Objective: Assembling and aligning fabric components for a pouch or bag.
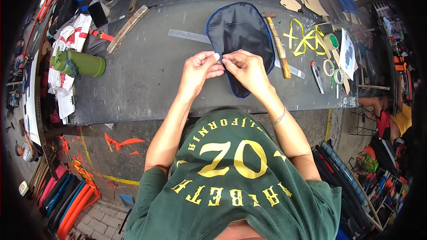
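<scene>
A black fabric panel [240,26] with blue edging lies on the dark worktable, rounded at the far end and tapering toward me. At its left edge my left hand [201,69] pinches the blue-trimmed border between thumb and forefinger, its other fingers loosely bent. Close beside it, my right hand [247,70] grips the same border with thumb and fingertips, its wrist lying over the panel. The fingertips of both hands nearly meet. Whether a small item sits between them is too fine to make out. Partly beneath the panel runs a metal ruler [189,36].
Right of the panel lie a hammer [279,46], yellow ribbon [306,40], a utility knife [316,76] and tape rolls [328,67]. A green bottle [84,64], a wooden bar [128,30] and a phone [98,13] occupy the left. Paper patterns [291,2] lie far right; another person [400,120] sits beyond.
</scene>
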A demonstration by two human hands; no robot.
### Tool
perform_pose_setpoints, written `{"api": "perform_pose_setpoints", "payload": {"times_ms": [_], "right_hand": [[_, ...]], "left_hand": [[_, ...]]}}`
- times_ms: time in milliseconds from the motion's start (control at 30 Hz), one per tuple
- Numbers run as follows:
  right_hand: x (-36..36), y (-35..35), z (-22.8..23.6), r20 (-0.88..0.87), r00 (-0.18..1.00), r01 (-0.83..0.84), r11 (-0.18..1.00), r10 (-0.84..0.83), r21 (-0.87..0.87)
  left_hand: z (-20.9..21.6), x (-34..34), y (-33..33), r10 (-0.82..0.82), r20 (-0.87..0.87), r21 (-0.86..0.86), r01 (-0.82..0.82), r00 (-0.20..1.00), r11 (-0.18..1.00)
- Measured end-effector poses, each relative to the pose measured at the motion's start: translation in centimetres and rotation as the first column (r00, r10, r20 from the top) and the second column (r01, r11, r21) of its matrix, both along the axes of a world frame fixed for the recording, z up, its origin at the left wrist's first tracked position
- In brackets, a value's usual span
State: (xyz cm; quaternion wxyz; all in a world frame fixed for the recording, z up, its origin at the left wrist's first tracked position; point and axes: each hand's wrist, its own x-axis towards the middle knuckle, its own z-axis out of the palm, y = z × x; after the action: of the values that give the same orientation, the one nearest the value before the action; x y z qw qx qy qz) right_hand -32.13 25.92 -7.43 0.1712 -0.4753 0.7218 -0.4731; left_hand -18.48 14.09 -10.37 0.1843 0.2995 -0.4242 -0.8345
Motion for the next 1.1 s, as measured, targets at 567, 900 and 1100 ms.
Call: {"api": "perform_pose_setpoints", "payload": {"times_ms": [567,900,1100], "right_hand": [[-1.1,1.8,0.3,0.491,0.871,-0.031,0.996,-0.014,0.084],[-0.4,2.0,2.6,0.15,0.988,0.007,0.989,-0.03,0.149],[-1.1,2.5,1.4,0.598,0.802,-0.005,0.999,-0.02,0.04]], "left_hand": [[2.7,0.5,1.1,-0.101,0.058,-0.226,0.112,0.993,0.968],[3.2,0.1,2.2,-0.073,0.075,-0.256,0.09,0.995,0.963],[3.5,0.3,1.6,-0.109,0.08,-0.209,0.123,0.991,0.97]]}}
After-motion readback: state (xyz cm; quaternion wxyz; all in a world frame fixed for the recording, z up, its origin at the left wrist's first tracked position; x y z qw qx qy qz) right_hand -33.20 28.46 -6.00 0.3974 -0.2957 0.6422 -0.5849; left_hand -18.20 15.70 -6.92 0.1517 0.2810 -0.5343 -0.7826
